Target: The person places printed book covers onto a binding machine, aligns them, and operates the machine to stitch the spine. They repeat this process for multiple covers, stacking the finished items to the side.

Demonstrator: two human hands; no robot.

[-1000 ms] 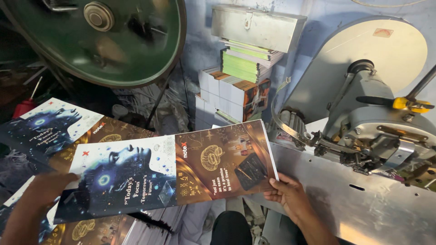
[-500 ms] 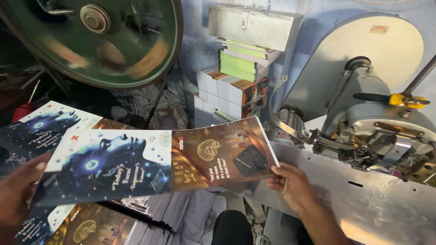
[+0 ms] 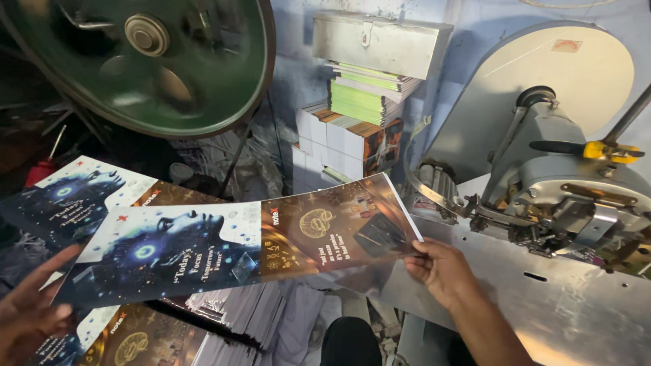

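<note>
I hold a glossy printed cover sheet, opened flat, dark blue and white on its left half and brown with gold on its right. My right hand pinches its right edge between thumb and fingers. At the lower left, my left hand supports the sheet's left end from beneath, fingers spread. Under the sheet lies a stack of the same covers, and beneath that a pile of unbound white page blocks.
A big green flywheel turns at the upper left. A grey stitching machine with a sloped metal table stands on the right. Stacked books and a metal box sit at the back. A red bottle stands far left.
The cover sheet has shifted a little up and left and flattened out. My left hand slid down and outward to its left end. My right hand kept its grip.
</note>
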